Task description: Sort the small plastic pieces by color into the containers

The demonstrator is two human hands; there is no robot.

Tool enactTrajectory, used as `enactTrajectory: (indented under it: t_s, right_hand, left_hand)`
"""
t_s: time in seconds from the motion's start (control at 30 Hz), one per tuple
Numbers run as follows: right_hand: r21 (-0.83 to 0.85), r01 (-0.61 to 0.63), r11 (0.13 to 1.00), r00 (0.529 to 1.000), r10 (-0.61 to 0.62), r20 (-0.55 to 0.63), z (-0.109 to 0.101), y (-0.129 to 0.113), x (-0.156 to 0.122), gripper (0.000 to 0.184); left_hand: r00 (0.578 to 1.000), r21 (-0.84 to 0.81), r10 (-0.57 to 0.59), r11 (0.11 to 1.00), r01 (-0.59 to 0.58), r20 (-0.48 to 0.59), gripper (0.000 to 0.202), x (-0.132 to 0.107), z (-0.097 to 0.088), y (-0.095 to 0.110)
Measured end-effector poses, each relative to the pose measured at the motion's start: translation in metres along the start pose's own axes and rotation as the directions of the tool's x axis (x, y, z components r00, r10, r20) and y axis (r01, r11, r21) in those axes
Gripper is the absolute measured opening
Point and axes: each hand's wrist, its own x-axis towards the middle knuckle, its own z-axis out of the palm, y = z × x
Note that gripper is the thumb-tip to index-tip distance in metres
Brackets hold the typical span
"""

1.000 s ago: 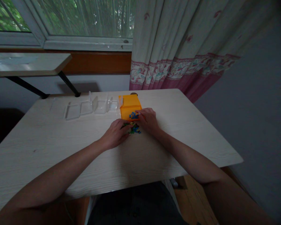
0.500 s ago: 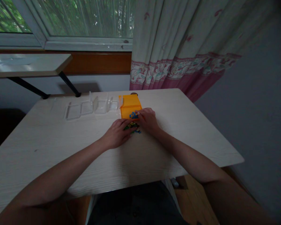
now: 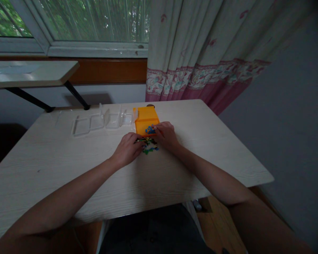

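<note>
A small heap of tiny coloured pieces [image 3: 149, 145], green, blue and yellow, lies on the pale wooden table [image 3: 69, 169]. Just behind it stands an orange box [image 3: 145, 118] with several blue pieces [image 3: 149, 129] at its near edge. My left hand [image 3: 127, 150] rests on the table at the heap's left side, fingers curled down onto the pieces. My right hand [image 3: 166, 135] lies to the right, its fingertips pinched at the box's front edge beside the blue pieces. What either hand's fingers hold is too small to see.
A row of clear plastic trays and lids [image 3: 100, 121] lies left of the orange box. A second table [image 3: 29, 72] stands at the back left under the window. A patterned curtain [image 3: 201, 53] hangs behind the table's far right corner.
My left hand has drawn slightly back to the left, uncovering more of the heap. My right hand stays at the box's front edge.
</note>
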Motion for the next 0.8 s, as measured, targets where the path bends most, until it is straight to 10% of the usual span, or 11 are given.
enactTrajectory:
  t_s: [0.8]
  right_hand:
    - [-0.002, 0.040, 0.999, 0.999, -0.040, -0.022, -0.0005, -0.0015, -0.0012, 0.052]
  left_hand:
    - [0.998, -0.059, -0.033, 0.998, 0.036, 0.048, 0.017, 0.0018, -0.0043, 0.0026]
